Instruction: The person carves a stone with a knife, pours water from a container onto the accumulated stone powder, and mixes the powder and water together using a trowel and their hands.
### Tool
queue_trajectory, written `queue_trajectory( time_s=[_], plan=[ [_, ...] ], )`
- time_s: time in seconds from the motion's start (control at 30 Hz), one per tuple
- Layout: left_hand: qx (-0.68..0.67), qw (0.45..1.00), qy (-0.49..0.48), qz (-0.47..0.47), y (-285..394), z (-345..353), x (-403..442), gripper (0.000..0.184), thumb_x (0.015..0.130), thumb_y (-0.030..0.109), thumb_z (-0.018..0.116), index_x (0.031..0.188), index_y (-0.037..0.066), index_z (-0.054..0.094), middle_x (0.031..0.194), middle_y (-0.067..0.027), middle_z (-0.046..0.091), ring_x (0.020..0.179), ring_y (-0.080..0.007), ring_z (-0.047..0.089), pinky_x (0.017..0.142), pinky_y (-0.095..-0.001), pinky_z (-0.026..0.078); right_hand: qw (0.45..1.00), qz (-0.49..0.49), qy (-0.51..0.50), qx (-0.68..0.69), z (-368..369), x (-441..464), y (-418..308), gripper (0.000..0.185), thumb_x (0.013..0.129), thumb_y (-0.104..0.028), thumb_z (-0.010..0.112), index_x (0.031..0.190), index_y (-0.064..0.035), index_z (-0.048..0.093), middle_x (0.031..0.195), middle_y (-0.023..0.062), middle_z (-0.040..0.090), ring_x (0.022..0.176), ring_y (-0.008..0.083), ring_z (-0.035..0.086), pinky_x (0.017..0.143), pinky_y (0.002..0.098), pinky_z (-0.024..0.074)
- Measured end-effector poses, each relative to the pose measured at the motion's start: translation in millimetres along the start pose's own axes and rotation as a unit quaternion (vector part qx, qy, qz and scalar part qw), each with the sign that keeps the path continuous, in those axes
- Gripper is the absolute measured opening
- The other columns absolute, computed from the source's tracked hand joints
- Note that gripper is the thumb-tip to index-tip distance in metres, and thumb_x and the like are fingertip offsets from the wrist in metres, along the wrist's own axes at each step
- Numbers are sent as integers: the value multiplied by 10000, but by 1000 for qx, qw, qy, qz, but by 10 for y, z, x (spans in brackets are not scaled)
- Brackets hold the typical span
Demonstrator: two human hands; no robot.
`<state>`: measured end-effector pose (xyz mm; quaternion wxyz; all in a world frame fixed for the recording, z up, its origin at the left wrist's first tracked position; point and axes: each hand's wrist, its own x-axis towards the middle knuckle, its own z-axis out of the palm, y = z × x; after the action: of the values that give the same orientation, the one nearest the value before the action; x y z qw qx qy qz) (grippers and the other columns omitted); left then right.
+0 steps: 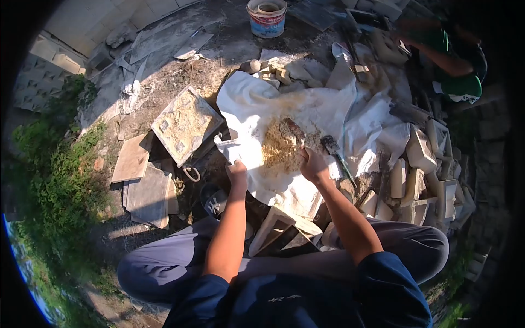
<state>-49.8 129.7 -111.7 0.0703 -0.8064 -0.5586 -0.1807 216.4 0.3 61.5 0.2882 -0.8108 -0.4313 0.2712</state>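
Note:
A white sheet [251, 106] lies on the ground before me, with a heap of crumbly yellowish material [278, 145] on it. My left hand [237, 171] is closed on the sheet's near left edge. My right hand [314, 165] is closed round the handle of a trowel, whose brown blade [294, 128] rests at the heap's upper right. A dark brush-like tool [331, 145] with a green handle lies just right of that hand. Left of the sheet sits a square mould [186, 126], its face covered with the same yellowish material.
A labelled bucket [267, 19] stands at the top. Hollow pale blocks [421, 150] are piled at the right, and broken slabs [147, 194] lie at the left. Another person in green [459, 82] is at the upper right. Angular pieces [273, 227] lie near my legs.

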Motion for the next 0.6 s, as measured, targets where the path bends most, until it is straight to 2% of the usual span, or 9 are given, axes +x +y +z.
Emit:
queue_trajectory(
  time_s=[0.03,0.07,0.17,0.23,0.27,0.37,0.5,0.53,0.6],
  plan=[
    [40,999,2,1,-18,54,-23,198,876,170,676,847,-26,686,627,-136,572,588,-336,592,566,-468,459,997,45,-57,-20,-36,-87,-105,333,945,-203,486,1249,-137,603,1015,266,688,966,463,652,834,518,519],
    [79,997,4,2,-35,105,-45,188,883,163,659,838,-18,683,611,-139,554,579,-346,582,560,-476,452,997,-6,-70,15,-5,-184,-115,329,937,-220,508,1245,-144,598,1019,243,693,970,458,649,833,508,523],
    [3,996,8,-86,-77,405,-99,226,901,214,674,854,-6,691,662,-160,612,640,-352,631,591,-472,480,984,58,-137,-99,-48,-293,-91,315,935,-218,517,1229,-142,599,1020,228,695,967,444,651,827,505,524],
    [-323,907,-21,-270,223,-320,142,296,891,281,707,848,-11,687,740,-188,661,728,-353,669,658,-457,510,985,90,-107,-104,-186,-279,-188,313,936,-225,524,1228,-142,602,1011,228,698,962,444,654,817,505,527],
    [-417,846,-26,-331,363,-725,217,320,887,303,718,845,-13,685,766,-197,677,757,-353,682,681,-452,520,997,64,-8,-39,-148,-305,-110,194,931,-228,570,1044,-73,600,956,228,685,926,463,643,780,503,516],
    [-442,801,-202,-350,611,-1283,387,453,832,398,773,853,-47,693,849,-205,707,824,-322,692,739,-424,531,985,123,120,-22,-131,-224,80,174,911,-177,604,985,-20,613,889,267,666,866,460,650,723,493,504],
    [-548,711,-207,-388,507,-467,164,533,838,459,762,763,-59,666,731,-100,661,692,-226,621,642,-404,508,996,71,52,30,275,-398,409,245,841,-165,597,1002,14,641,864,297,657,797,454,643,733,465,513],
    [-520,734,-189,-395,532,-483,238,555,840,475,759,740,-62,659,702,-74,650,659,-202,603,618,-399,503,998,58,33,6,272,-423,351,244,843,-165,588,996,19,638,870,287,664,792,437,640,745,462,514],
    [-257,865,-139,-407,674,-680,441,709,855,576,697,814,-130,653,788,-224,689,764,-344,680,690,-440,535,994,101,-47,13,69,-374,170,259,865,-205,605,1022,-3,650,890,271,674,826,425,653,763,454,516]
  ],
)
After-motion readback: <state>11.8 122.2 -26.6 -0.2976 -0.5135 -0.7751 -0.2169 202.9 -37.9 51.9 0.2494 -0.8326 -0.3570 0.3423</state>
